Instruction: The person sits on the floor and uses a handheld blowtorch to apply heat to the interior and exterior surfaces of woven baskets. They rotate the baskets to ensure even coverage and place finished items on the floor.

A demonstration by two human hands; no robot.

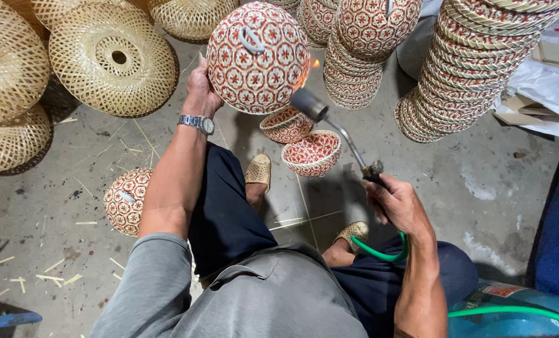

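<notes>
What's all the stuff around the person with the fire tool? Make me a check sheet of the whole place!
Surface: grey concrete floor, stained, with bamboo slivers scattered about.
Job's things: red-and-white woven basket held up bottom-out; gas torch with a small flame at the basket's edge.
Clutter: two open red baskets on the floor, another upturned basket beside the left arm.
Hands: left hand grips the basket's rim; right hand grips the torch handle.
Cables: green hose runs from the torch to a blue gas cylinder.
Surroundings: tall red basket stacks; plain bamboo shades.
</notes>
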